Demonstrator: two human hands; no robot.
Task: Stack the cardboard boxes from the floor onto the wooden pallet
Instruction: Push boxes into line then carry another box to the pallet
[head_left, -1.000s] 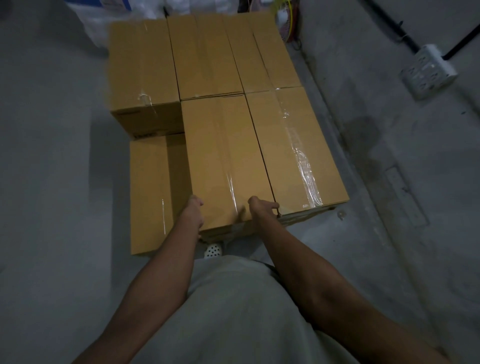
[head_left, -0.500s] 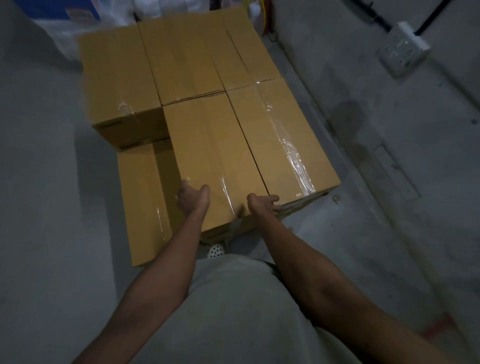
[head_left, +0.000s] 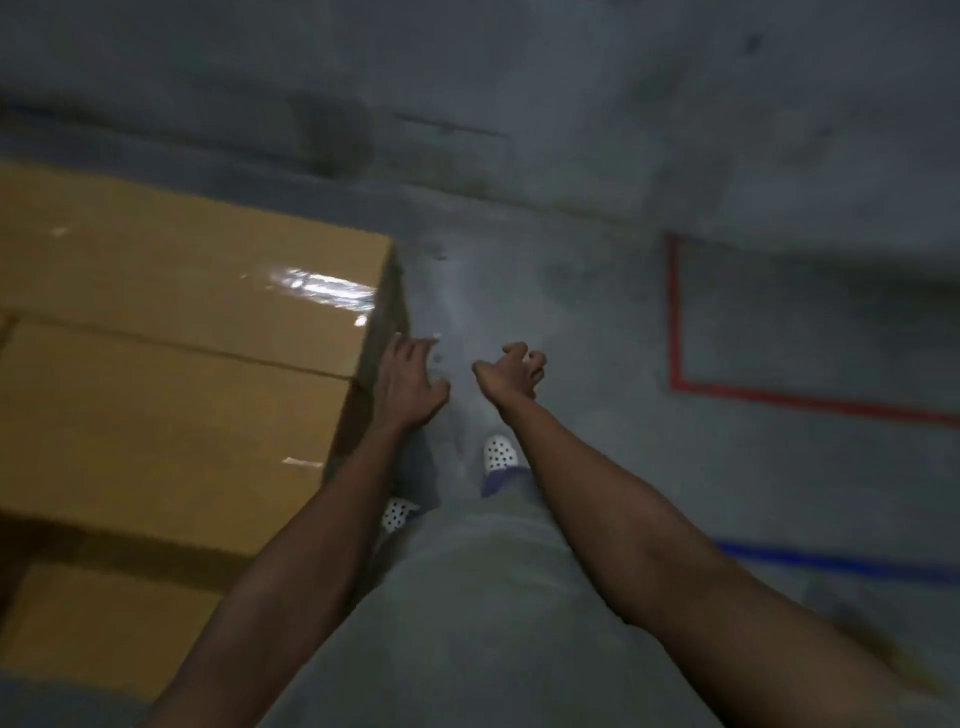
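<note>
Stacked brown cardboard boxes (head_left: 171, 364) fill the left of the blurred view, their tops sealed with shiny tape. A lower box (head_left: 98, 629) shows at the bottom left. My left hand (head_left: 410, 379) hangs beside the stack's right face, fingers spread and holding nothing; whether it touches the cardboard is unclear. My right hand (head_left: 511, 374) is out over the bare floor with loosely curled fingers, empty. The wooden pallet is hidden under the boxes.
Grey concrete floor (head_left: 597, 312) lies ahead and to the right. A red taped rectangle (head_left: 675, 332) marks the floor at right, with a blue tape line (head_left: 831, 561) nearer me. My white dotted shoes (head_left: 501, 454) are below my hands.
Both hands have let go of the middle front box. My view has swung right, so the stack now sits at the left and the marked floor has come into sight.
</note>
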